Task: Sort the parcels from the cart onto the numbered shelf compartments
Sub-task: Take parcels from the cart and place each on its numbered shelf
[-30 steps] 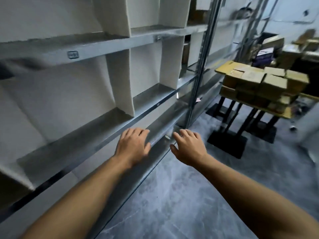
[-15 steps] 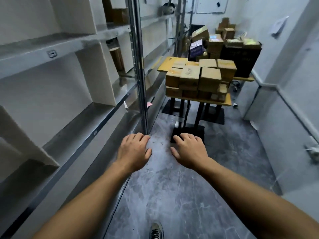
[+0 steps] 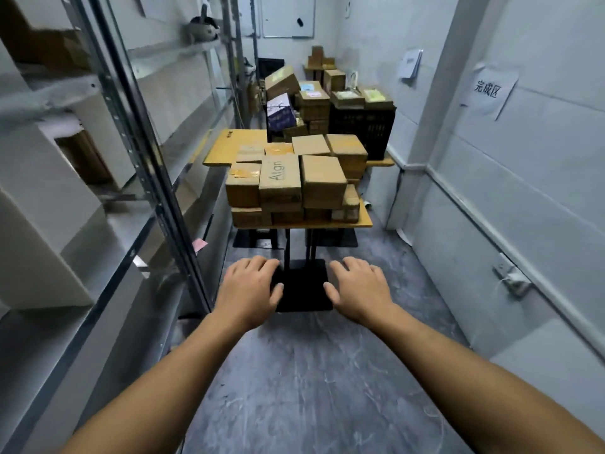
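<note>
Parcels (image 3: 294, 181) stacked on the bench (image 3: 365, 221), well ahead of the left grip (image 3: 248, 290) and right grip (image 3: 360, 290), both released and empty, so best step close, then lift one top parcel squarely.

Grey streaked floor (image 3: 311, 371) runs toward twelve o'clock; pale wall (image 3: 540, 208) at three o'clock bears a paper sign (image 3: 492, 93) at two; a whiteboard (image 3: 288, 14) hangs far off at twelve o'clock.

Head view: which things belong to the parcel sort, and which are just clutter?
Job: cardboard parcels, yellow-topped cart, shelf rack, left hand and right hand, both empty.
Clutter: black crate, helmet on upper shelf, paper wall sign, whiteboard.
</note>
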### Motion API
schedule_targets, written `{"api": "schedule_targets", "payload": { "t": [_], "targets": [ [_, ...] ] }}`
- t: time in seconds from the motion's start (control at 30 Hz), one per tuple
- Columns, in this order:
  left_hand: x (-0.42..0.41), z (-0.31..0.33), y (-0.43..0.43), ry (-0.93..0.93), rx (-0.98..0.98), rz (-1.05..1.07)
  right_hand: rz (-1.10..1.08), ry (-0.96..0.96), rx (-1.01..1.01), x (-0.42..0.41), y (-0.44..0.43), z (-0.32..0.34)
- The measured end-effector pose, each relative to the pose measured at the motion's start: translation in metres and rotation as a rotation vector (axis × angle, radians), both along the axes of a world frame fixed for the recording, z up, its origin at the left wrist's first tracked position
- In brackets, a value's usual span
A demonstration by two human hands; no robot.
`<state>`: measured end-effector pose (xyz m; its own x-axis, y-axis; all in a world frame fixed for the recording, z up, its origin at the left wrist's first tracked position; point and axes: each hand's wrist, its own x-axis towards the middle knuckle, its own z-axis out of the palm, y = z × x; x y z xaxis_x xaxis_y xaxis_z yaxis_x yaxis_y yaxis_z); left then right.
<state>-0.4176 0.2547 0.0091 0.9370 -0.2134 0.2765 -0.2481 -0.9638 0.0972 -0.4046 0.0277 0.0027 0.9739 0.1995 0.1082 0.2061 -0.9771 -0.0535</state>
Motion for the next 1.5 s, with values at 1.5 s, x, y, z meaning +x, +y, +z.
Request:
{"api": "schedule_targets", "payload": {
  "t": [1.5],
  "targets": [
    [0.473,-0.050,-0.133,0.031,-0.063,0.186,-0.170,0.285,0.681,0.496,-0.081,-0.049]
  ]
}}
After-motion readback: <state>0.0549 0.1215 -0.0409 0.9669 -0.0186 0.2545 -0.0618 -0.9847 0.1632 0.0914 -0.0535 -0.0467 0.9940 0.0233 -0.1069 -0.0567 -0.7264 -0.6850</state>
